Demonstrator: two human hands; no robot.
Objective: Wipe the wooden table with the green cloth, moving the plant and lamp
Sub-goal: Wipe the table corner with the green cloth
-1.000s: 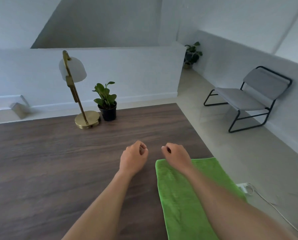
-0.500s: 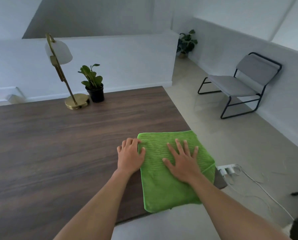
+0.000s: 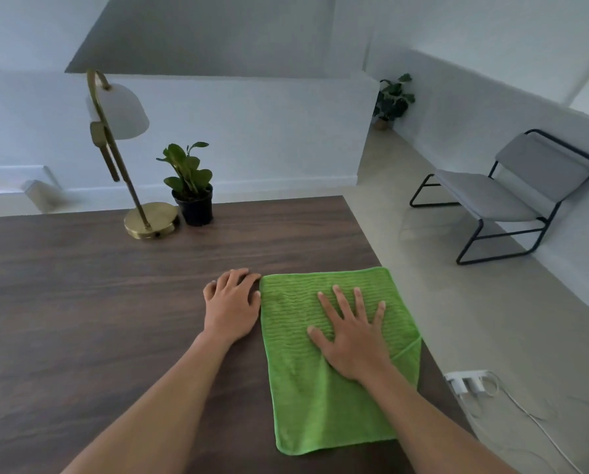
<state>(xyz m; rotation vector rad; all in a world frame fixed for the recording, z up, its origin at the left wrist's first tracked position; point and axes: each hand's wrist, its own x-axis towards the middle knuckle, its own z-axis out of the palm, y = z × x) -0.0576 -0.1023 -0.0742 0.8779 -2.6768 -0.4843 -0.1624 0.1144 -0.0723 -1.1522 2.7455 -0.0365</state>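
No legible text, labels, brands, numbers or signs on any surface in view. Nothing readable to record for this frame.

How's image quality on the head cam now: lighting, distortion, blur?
Head view: soft, even daylight, no glare on the table and only faint shadows under the hands. Wide-angle distortion tilts the lamp and bows the walls. The cloth, left hand and right hand are sharp; the far plant by the wall and the left edge are soft.
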